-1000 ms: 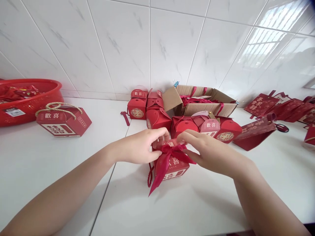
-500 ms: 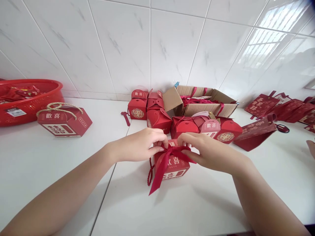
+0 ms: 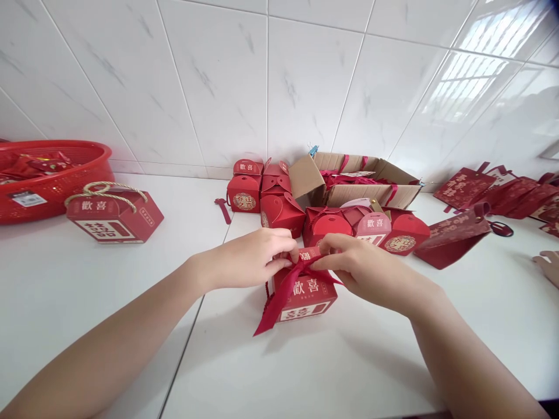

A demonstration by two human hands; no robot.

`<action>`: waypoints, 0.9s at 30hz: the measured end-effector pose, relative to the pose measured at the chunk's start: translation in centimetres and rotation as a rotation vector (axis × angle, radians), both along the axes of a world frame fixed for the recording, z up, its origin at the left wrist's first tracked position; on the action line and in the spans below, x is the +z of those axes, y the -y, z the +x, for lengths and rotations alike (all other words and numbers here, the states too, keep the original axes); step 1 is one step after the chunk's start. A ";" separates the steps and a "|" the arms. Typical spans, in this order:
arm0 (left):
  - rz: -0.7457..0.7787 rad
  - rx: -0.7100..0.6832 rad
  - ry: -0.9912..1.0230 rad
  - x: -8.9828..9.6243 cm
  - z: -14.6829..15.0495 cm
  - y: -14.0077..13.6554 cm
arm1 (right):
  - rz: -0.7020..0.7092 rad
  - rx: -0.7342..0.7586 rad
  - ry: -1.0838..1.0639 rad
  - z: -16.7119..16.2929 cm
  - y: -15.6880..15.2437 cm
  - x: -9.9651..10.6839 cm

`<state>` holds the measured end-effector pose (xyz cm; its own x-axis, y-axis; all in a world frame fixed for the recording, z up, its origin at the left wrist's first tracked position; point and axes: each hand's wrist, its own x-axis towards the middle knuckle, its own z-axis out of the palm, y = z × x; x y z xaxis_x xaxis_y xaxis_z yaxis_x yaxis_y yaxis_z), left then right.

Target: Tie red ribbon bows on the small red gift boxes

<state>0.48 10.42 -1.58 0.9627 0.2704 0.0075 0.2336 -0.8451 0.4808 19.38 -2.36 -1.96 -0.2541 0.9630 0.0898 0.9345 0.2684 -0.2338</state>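
Note:
A red gift box (image 3: 311, 295) with white lettering stands on the white table in front of me. Across its top lies a dark red ribbon (image 3: 279, 297), gathered in a knot or bow, with one tail hanging down the front left. My left hand (image 3: 266, 256) pinches the ribbon at the left of the gathering. From the other side, my right hand (image 3: 353, 262) grips it near the middle, thumb and forefinger closed; a short end sticks out below. A twisted red cord hangs at the box's left side, partly behind the ribbon tail. My fingers hide part of the knot.
Several red boxes (image 3: 282, 212) stand behind, before a cardboard box (image 3: 371, 195) of ribbons. At left are a rope-handled box (image 3: 116, 216) and a red basket (image 3: 91, 169). Red bags (image 3: 454, 235) and scissors (image 3: 502, 228) lie right. Another person's hand (image 3: 548, 266) rests at the right edge.
My right hand has moved slightly left, closer to the knot. The ribbon's hanging tail has swung left, showing more of the box front. The other person's hand has come further into view.

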 end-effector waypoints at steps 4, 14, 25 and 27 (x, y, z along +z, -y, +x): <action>-0.015 0.018 0.012 0.1 0.0 -0.1 | 0.002 0.023 0.009 -0.1 0.2 -0.1; -0.004 0.016 0.019 0.0 0.1 -0.1 | -0.048 0.032 0.154 -0.3 1.0 0.2; 0.194 0.017 -0.047 -0.2 0.4 -0.2 | -0.056 0.078 0.192 -0.3 1.2 -0.1; 0.205 0.025 -0.049 -0.1 0.3 -0.3 | -0.061 0.079 0.182 -0.2 1.2 -0.1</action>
